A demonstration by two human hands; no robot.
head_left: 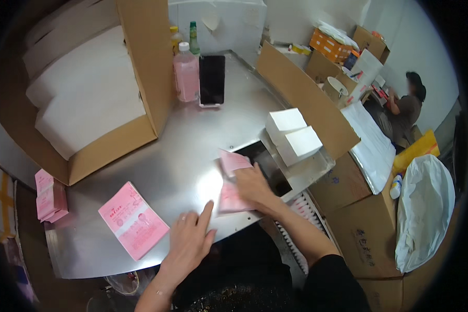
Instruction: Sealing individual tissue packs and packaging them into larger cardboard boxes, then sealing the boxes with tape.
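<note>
My right hand (255, 188) is closed on a pink printed packet (233, 162), near the table's front edge and beside a dark rectangular opening (269, 167). The packet's upper part stands up from the tabletop; my fingers cover its middle. To its left, my left hand (191, 234) hovers at or rests on the metal edge, holding nothing, with the forefinger stretched out and the fingers apart. Flat on the metal table (184, 151) lies a stack of pink printed packets (133, 220), left of my left hand. Another pink bundle (51, 196) sits at the far left edge.
White stacks (294, 136) stand beyond the opening. A large carton (145, 67) holds white flat pieces (88, 93). A phone (212, 80) leans near a pink bottle (186, 73). Cartons (366, 234) and a white sack (425, 208) crowd the right. Another person (405, 112) sits further back.
</note>
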